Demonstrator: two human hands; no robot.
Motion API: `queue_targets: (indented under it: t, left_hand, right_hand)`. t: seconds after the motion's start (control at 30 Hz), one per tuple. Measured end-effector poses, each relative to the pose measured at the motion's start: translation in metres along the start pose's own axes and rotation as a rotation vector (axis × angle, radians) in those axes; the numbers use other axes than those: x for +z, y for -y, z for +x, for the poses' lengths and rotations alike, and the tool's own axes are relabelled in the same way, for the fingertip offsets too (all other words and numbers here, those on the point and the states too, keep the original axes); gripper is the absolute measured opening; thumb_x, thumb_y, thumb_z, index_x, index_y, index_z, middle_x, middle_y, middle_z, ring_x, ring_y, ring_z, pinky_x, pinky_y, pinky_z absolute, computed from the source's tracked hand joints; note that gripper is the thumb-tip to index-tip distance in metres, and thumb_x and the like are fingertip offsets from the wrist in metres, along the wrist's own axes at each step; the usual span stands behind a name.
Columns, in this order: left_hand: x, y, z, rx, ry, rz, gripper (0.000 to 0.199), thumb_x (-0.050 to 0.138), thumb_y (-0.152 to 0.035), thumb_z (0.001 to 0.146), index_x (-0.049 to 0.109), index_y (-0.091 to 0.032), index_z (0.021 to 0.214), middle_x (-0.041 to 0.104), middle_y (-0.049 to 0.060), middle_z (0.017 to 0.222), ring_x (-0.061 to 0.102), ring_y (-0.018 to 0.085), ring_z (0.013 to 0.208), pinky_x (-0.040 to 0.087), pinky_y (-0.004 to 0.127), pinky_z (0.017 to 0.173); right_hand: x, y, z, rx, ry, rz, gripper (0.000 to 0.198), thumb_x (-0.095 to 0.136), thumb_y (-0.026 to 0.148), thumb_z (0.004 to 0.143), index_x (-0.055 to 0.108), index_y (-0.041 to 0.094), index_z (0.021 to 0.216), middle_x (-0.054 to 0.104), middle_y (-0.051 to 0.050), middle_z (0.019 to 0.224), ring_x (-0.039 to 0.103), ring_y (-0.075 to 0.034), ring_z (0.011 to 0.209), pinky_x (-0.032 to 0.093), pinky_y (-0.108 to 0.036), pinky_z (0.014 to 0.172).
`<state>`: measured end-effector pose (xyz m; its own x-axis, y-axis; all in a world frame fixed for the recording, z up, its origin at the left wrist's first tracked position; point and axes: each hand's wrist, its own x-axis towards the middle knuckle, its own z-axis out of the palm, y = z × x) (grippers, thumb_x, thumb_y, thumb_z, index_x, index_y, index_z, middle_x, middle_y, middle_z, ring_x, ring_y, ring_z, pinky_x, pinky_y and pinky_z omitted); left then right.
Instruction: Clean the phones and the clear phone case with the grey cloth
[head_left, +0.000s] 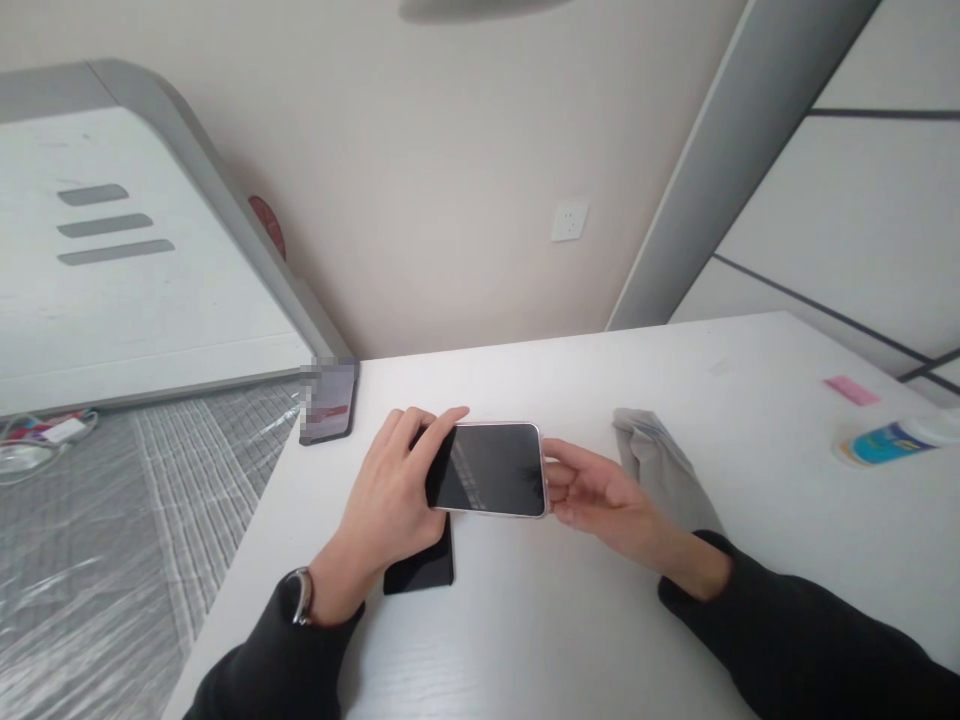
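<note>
A smartphone (491, 470) with a dark screen and a pale rim is held sideways above the white table. My left hand (397, 490) is closed around its left end, the fingers along the top edge. At the other end, the curled fingers of my right hand (596, 492) grip the phone's right edge, partly behind it. Below my left hand lies a flat black phone-like thing (420, 572), partly covered by the hand. A grey cloth (660, 460) lies beyond my right wrist.
Another phone (334, 400) sits at the far left corner of the white table (525, 630). On the right are a white bottle with a blue label (892, 440) and a pink slip (852, 390). A wall with a socket (570, 221) rises behind; a plastic-covered bed (97, 560) is left.
</note>
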<state>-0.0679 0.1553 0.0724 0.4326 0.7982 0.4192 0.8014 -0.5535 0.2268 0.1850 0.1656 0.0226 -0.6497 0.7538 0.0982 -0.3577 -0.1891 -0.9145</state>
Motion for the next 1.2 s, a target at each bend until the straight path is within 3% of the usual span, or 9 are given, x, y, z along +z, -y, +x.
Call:
queue_targets:
  t: [0.1, 0.23, 0.6, 0.77, 0.83, 0.9, 1.0, 1.1, 1.2]
  left_hand:
    - [0.001, 0.003, 0.0, -0.008, 0.004, -0.008, 0.082, 0.053, -0.002, 0.063, 0.047, -0.017, 0.144, 0.055, 0.009, 0.109, 0.053, 0.028, 0.1, 0.053, 0.044, 0.087]
    - [0.003, 0.004, -0.001, -0.014, 0.012, -0.01, 0.083, 0.053, -0.001, 0.061, 0.048, -0.015, 0.143, 0.056, 0.009, 0.11, 0.053, 0.029, 0.101, 0.053, 0.045, 0.087]
    - [0.004, 0.004, 0.0, -0.01, 0.014, 0.006, 0.084, 0.054, -0.001, 0.062, 0.047, -0.017, 0.144, 0.056, 0.009, 0.111, 0.053, 0.029, 0.1, 0.053, 0.046, 0.087]
    - [0.005, 0.005, -0.003, 0.028, 0.047, -0.001, 0.087, 0.056, 0.0, 0.07, 0.04, -0.02, 0.153, 0.056, 0.01, 0.114, 0.053, 0.029, 0.102, 0.052, 0.046, 0.09]
    - [0.006, 0.005, -0.003, 0.044, 0.08, -0.033, 0.085, 0.063, -0.008, 0.079, 0.034, -0.023, 0.157, 0.056, 0.009, 0.114, 0.054, 0.028, 0.102, 0.052, 0.045, 0.089]
    - [0.006, 0.006, -0.002, 0.046, 0.105, -0.086, 0.089, 0.079, -0.032, 0.084, 0.031, -0.025, 0.159, 0.056, 0.008, 0.111, 0.056, 0.028, 0.099, 0.052, 0.044, 0.085]
    - [0.006, 0.004, 0.0, -0.015, 0.161, -0.191, 0.11, 0.09, -0.06, 0.07, 0.034, -0.029, 0.159, 0.058, 0.005, 0.109, 0.059, 0.028, 0.095, 0.053, 0.044, 0.083]
    - [0.006, -0.002, 0.0, -0.114, 0.231, -0.388, 0.098, 0.09, -0.042, 0.074, 0.038, -0.034, 0.157, 0.062, 0.006, 0.118, 0.061, 0.03, 0.107, 0.051, 0.047, 0.094]
    - [0.008, -0.008, -0.005, -0.162, 0.153, -0.659, 0.082, 0.081, -0.021, 0.075, 0.05, -0.035, 0.149, 0.062, 0.006, 0.14, 0.058, 0.032, 0.126, 0.041, 0.051, 0.111]
  right_hand:
    - [-0.005, -0.003, 0.002, 0.025, 0.011, 0.008, 0.062, 0.081, 0.048, 0.088, 0.059, 0.028, 0.142, 0.073, -0.011, 0.132, 0.068, -0.031, 0.125, 0.05, -0.051, 0.108]
    - [-0.003, -0.005, 0.003, 0.003, 0.031, 0.037, 0.056, 0.079, 0.044, 0.092, 0.06, 0.031, 0.143, 0.071, -0.009, 0.137, 0.067, -0.026, 0.127, 0.05, -0.045, 0.109]
    - [0.003, -0.002, 0.002, 0.008, -0.003, 0.023, 0.05, 0.078, 0.047, 0.093, 0.063, 0.035, 0.14, 0.071, -0.006, 0.136, 0.067, -0.025, 0.126, 0.052, -0.044, 0.11]
    - [0.004, -0.001, 0.0, 0.029, -0.046, -0.042, 0.059, 0.081, 0.057, 0.087, 0.064, 0.032, 0.137, 0.077, -0.009, 0.12, 0.073, -0.027, 0.113, 0.057, -0.045, 0.1]
    - [0.003, -0.001, 0.0, 0.022, -0.081, -0.066, 0.049, 0.079, 0.056, 0.089, 0.066, 0.035, 0.132, 0.077, -0.008, 0.117, 0.074, -0.027, 0.108, 0.059, -0.044, 0.094]
    - [0.001, -0.004, 0.0, 0.011, -0.107, -0.085, 0.044, 0.079, 0.054, 0.09, 0.068, 0.034, 0.128, 0.078, -0.009, 0.115, 0.074, -0.027, 0.104, 0.061, -0.044, 0.089]
    - [-0.002, -0.009, 0.002, -0.009, -0.094, -0.085, 0.049, 0.081, 0.054, 0.088, 0.067, 0.029, 0.129, 0.079, -0.008, 0.11, 0.077, -0.026, 0.096, 0.063, -0.042, 0.083]
    - [-0.004, -0.011, 0.003, -0.024, -0.071, -0.092, 0.05, 0.078, 0.057, 0.09, 0.067, 0.029, 0.13, 0.08, -0.006, 0.109, 0.077, -0.024, 0.096, 0.064, -0.042, 0.086]
    - [-0.003, -0.008, 0.003, -0.021, -0.061, -0.136, 0.051, 0.075, 0.058, 0.092, 0.067, 0.029, 0.133, 0.081, -0.007, 0.112, 0.078, -0.024, 0.099, 0.064, -0.04, 0.086]
